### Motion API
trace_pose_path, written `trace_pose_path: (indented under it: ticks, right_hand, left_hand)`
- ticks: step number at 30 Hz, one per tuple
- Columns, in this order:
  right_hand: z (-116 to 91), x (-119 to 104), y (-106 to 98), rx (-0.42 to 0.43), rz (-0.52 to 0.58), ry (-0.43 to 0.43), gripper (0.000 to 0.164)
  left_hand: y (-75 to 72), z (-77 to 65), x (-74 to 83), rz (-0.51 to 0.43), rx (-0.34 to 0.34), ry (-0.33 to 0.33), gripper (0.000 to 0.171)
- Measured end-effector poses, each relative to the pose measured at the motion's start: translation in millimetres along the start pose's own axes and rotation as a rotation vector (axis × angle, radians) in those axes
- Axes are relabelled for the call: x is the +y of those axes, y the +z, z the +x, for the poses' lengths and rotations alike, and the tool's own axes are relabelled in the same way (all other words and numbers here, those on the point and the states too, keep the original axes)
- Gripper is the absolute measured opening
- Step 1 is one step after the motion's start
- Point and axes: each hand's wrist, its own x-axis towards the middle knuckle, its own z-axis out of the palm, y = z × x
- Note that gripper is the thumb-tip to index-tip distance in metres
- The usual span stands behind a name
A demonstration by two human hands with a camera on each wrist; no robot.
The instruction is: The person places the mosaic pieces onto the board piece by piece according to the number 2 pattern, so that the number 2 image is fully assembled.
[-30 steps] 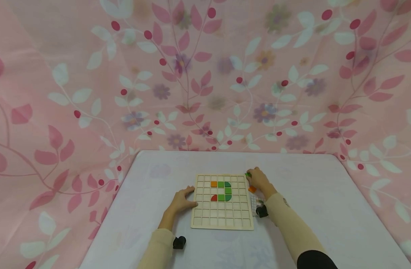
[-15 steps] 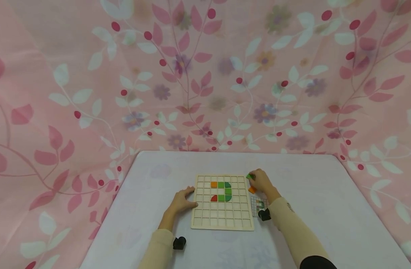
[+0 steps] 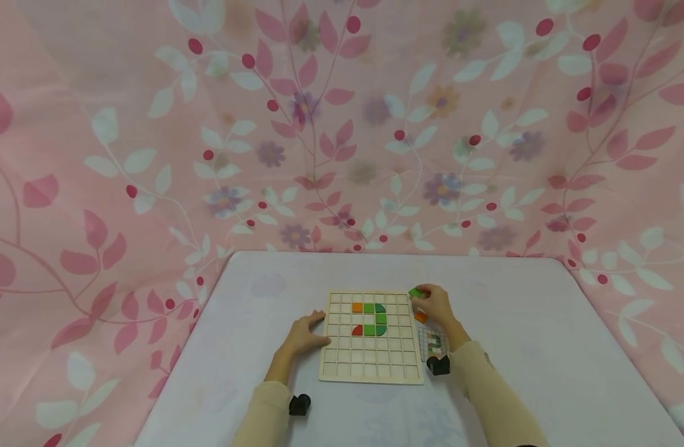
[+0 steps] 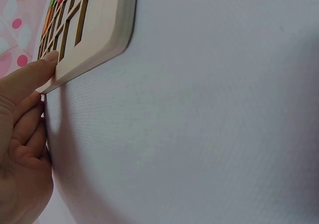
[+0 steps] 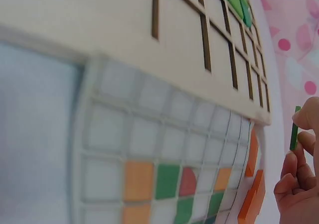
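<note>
A wooden grid board [image 3: 371, 366] lies on the white table, with orange, green and red tiles [image 3: 369, 330] set in several of its squares. My left hand [image 3: 301, 335] is at the board's left edge; in the left wrist view its thumb [image 4: 35, 74] touches the rim. Beyond the board's far right corner, my right hand [image 3: 435, 304] pinches a green tile [image 3: 415, 292] between thumb and fingers. The right wrist view shows this tile [image 5: 294, 128] edge-on. Below that hand lie orange tiles [image 5: 253, 199], partly hidden in the head view.
A pattern card [image 3: 431, 340] with a printed grid and coloured shapes lies against the board's right side, partly covered by the black right wrist camera [image 3: 438, 365]. A pink floral cloth [image 3: 342, 155] hangs behind the table [image 3: 252, 298].
My right hand has shifted slightly right and nearer, still pinching the green tile, which now shows more of its face. More of the pattern card is visible. The left hand stays at the board.
</note>
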Motion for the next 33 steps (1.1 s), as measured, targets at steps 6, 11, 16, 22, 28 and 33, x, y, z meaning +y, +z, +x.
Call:
trace_pose_path:
  ticks: [6, 11, 16, 22, 28, 33]
  right_hand:
    - [-19, -13, 9, 0.039, 0.122, -0.089, 0.034]
    - [-34, -28, 23, 0.055, 0.176, -0.158, 0.033]
    - [-49, -35, 45, 0.045, 0.208, -0.193, 0.029]
    - [-63, -40, 71, 0.011, 0.162, -0.328, 0.026]
    - [-71, -52, 93, -0.035, -0.058, -0.409, 0.025]
    - [-76, -60, 104, -0.097, -0.219, -0.413, 0.025]
  left_hand:
    - [1.0, -0.6, -0.8, -0.007, -0.007, -0.012, 0.072]
    - [0.8, -0.6, -0.6, 0.001, -0.001, -0.011, 0.072]
    - [0.5, -1.1, 0.5, -0.008, -0.001, -0.013, 0.072]
    - [1.9, 0.2, 0.2, -0.010, 0.001, -0.009, 0.073]
    - [0.9, 0.1, 1.8, -0.008, 0.002, -0.017, 0.072]
    - [0.7, 0.1, 2.5, 0.001, -0.003, -0.029, 0.073]
